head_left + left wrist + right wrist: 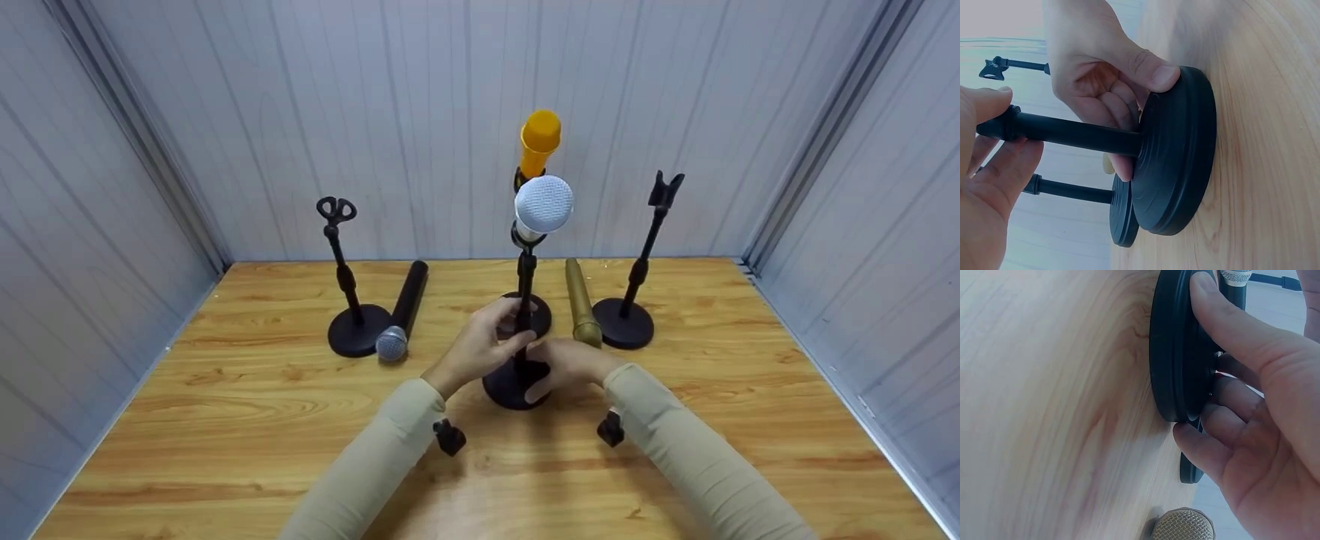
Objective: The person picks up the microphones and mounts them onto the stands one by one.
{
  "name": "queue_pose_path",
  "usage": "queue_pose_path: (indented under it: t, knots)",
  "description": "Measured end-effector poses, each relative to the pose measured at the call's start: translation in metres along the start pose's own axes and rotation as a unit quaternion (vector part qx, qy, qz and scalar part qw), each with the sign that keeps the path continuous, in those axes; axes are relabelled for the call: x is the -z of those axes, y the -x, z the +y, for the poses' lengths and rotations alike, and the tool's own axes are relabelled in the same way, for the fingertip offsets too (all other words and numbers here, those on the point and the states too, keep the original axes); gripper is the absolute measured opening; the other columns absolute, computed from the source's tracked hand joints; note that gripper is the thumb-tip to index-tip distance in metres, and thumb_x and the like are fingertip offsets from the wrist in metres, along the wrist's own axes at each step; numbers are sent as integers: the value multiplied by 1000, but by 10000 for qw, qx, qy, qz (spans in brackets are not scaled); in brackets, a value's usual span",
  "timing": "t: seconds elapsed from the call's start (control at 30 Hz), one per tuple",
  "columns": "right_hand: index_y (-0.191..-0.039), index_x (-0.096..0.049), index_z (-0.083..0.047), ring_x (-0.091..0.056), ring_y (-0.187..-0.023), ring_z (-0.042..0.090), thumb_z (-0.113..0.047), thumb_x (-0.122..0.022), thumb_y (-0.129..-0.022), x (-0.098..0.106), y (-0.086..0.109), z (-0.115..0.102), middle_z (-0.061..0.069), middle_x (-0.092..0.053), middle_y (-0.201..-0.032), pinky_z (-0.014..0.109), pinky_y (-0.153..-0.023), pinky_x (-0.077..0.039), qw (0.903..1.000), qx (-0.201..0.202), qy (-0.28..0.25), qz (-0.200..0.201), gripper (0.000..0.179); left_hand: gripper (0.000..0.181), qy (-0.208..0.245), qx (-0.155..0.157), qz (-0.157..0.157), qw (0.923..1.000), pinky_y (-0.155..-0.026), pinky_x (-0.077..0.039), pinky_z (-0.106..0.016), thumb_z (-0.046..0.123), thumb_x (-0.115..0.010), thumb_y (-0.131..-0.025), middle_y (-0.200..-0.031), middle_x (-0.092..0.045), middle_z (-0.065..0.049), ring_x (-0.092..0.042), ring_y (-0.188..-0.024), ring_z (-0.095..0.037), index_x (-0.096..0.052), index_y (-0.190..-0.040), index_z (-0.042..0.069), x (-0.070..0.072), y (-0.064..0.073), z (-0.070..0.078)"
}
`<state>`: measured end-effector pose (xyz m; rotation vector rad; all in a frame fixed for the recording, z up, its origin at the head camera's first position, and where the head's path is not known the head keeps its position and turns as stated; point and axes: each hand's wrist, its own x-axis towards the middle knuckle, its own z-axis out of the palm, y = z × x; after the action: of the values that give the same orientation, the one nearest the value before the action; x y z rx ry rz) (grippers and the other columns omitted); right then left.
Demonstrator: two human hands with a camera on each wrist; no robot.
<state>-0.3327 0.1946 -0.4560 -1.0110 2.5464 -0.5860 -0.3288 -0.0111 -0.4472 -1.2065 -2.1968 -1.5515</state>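
A black microphone stand (502, 391) holds a white microphone (544, 204) in its top clip, near the middle of the table. My left hand (480, 341) pinches its pole between thumb and fingers, at the collar in the left wrist view. Low down, my right hand (574, 360) grips the round base (1176, 157), its thumb on the upper face and fingers around the edge. Whether the base touches the table everywhere is unclear. Right behind stands another stand (538, 319) with a yellow microphone (540, 139), partly hidden by the front one.
On the left, an unloaded stand (349, 330) has a black microphone (409, 300) lying beside it. To the right, a gold microphone (579, 300) lies next to another unloaded stand (626, 326). Pale panel walls (337, 112) enclose the wooden table (225, 435) at the back and sides.
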Motion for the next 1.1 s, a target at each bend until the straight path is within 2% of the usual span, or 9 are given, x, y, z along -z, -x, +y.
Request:
queue_pose_path:
  t: [0.1,0.3,0.5,0.63,0.8,0.93,1.1]
  knots:
    - [-118,-71,-9,-64,-110,24,-36,-84,-84,0,0,0,5,-69,-119,44,-98,-48,10000,-57,-24,11,46,33,-52,-55,9,10000,-82,-57,-30,7,-71,-96,-111,-66,-15,-69,-96,-24,-62,-127,1,0,0,0]
    - [-125,-70,-9,-63,-115,26,-36,-84,-86,-1,2,0,7,-68,-125,46,-101,-47,9998,-108,-142,7,50,29,8,-52,-77,10000,-83,-57,-32,12,-65,-101,-108,-68,-6,-68,-97,-14,-62,-128,3,1,1,0]
    - [-126,-69,-5,-62,-116,29,-35,-83,-86,-2,3,0,10,-68,-125,48,-101,-47,9997,-133,-200,5,52,33,149,105,-129,9998,-83,-57,-30,21,-60,-104,-116,-69,-7,-68,-103,-15,-60,-134,5,0,2,2]
    - [-126,-69,-5,-60,-120,29,-34,-84,-84,-1,3,-2,11,-67,-128,48,-103,-45,9998,-134,-146,73,54,29,384,189,-63,9991,-83,-57,-37,15,-62,-103,-116,-70,-11,-68,-104,-22,-62,-129,1,-2,1,2]
    - [-134,-65,-6,-57,-126,29,-36,-84,-84,-1,3,-2,10,-63,-135,47,-106,-43,9994,-320,-146,18,61,26,347,290,-49,9990,-86,-56,-35,15,-62,-103,-113,-70,-8,-68,-103,-20,-63,-125,2,-2,1,3]
    - [-134,-65,-6,-57,-126,29,-36,-85,-83,-1,3,-2,10,-63,-135,46,-107,-42,9991,-391,-182,31,62,27,330,249,-35,9991,-85,-57,-31,19,-62,-103,-109,-71,-8,-69,-100,-16,-63,-124,1,-1,1,2]
    - [-128,-69,-6,-60,-120,28,-36,-85,-83,-1,2,-3,9,-67,-129,46,-104,-45,9995,-292,-106,84,57,27,278,40,71,9996,-82,-57,-30,20,-65,-102,-108,-69,-12,-69,-95,-17,-64,-121,2,-2,1,0]
